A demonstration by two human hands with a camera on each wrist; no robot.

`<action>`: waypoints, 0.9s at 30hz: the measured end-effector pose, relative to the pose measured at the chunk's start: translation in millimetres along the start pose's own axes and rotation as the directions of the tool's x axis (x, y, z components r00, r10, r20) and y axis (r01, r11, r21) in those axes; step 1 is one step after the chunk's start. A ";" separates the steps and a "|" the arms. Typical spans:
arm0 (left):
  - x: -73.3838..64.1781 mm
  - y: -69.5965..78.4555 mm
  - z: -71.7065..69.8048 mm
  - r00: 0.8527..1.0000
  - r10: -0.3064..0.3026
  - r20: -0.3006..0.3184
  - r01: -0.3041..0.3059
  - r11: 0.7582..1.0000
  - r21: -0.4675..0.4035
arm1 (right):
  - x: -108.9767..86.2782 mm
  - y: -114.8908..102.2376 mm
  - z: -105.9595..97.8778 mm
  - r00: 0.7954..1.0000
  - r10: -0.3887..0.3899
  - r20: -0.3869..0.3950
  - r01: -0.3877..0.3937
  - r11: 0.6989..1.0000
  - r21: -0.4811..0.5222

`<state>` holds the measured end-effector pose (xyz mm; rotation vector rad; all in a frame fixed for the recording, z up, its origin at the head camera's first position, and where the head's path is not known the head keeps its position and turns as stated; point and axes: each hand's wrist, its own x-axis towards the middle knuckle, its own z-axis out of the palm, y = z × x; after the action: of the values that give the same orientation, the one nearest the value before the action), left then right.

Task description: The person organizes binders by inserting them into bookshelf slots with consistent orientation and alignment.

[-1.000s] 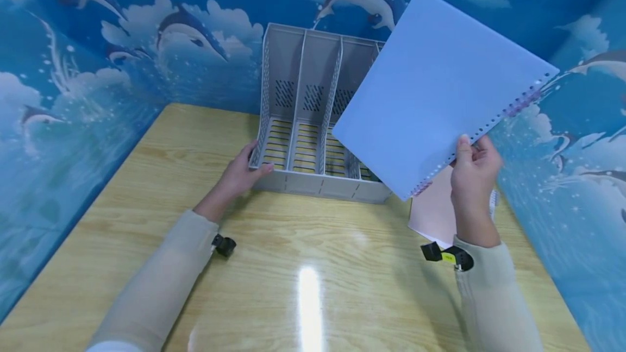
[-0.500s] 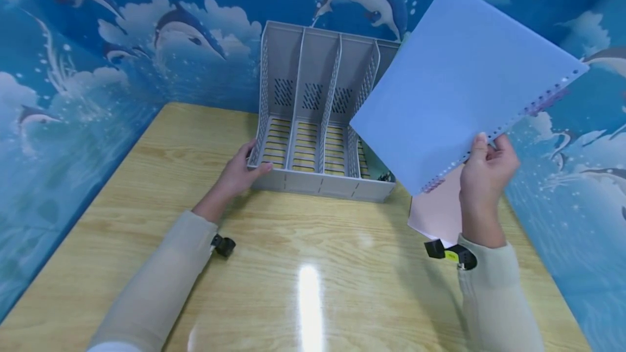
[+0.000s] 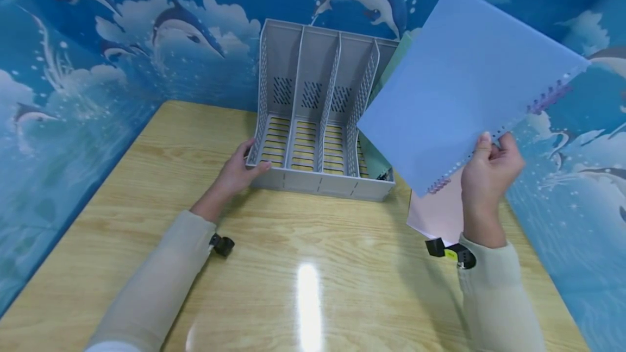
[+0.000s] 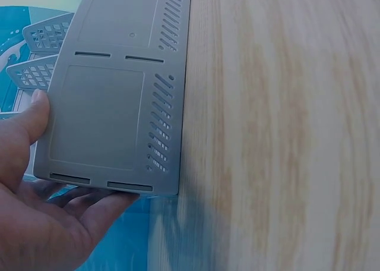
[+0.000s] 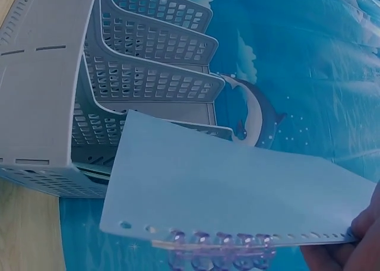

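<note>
My left hand [image 3: 237, 171] grips the front left corner of a grey file organizer [image 3: 332, 184]. In the left wrist view the thumb lies over the organizer's front lip and the fingers wrap its side. My right hand [image 3: 490, 178] pinches a blue ring-bound notebook [image 3: 469, 80] by its punched edge, thumb on the cover. The notebook is raised and tilted, to the right of the organizer and partly in front of it. Purple binding rings [image 5: 222, 250] show on its edge in the right wrist view. A green notebook [image 3: 375, 159] leans in the organizer's rightmost compartment, partly hidden by the blue one.
A pink notebook [image 3: 435, 213] lies on the wooden table [image 3: 274, 265] beneath the raised one, partly covered by the right hand. Upright dividers [image 3: 337, 86] split the organizer into compartments. Behind stands a blue dolphin-print backdrop [image 3: 205, 69].
The blue notebook has moved right with my right hand, away from the organizer's compartments, uncovering more of the green notebook. My left hand stays on the organizer's corner.
</note>
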<state>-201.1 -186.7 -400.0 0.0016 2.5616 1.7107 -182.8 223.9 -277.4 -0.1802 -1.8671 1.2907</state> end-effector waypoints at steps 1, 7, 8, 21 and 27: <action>0.1 -0.2 0.0 1.000 -0.002 -0.001 0.002 1.000 -0.004 | -0.2 -0.6 0.6 1.000 -0.013 -0.006 0.013 1.000 -0.008; 0.6 0.2 0.1 1.000 -0.011 -0.007 0.011 1.000 -0.013 | -0.3 -2.5 1.0 0.991 -0.130 -0.041 0.129 0.991 -0.030; 0.4 0.6 0.1 1.000 -0.015 -0.009 0.015 1.000 -0.011 | -0.2 -2.8 0.6 0.988 -0.145 -0.045 0.143 0.989 -0.031; -0.4 -0.6 -1.5 1.000 -0.005 -0.006 0.005 1.000 -0.030 | -13.3 -24.0 14.5 0.975 -0.202 -0.089 0.203 0.979 -0.001; 0.1 -2.3 -0.3 1.000 0.001 -0.006 -0.001 1.000 -0.023 | -23.6 -29.9 30.6 0.980 -0.186 -0.071 0.191 0.979 0.067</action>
<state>-201.1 -187.8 -402.0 -0.0037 2.5466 1.7430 -179.4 175.8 -269.3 -0.0047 -1.7346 1.2070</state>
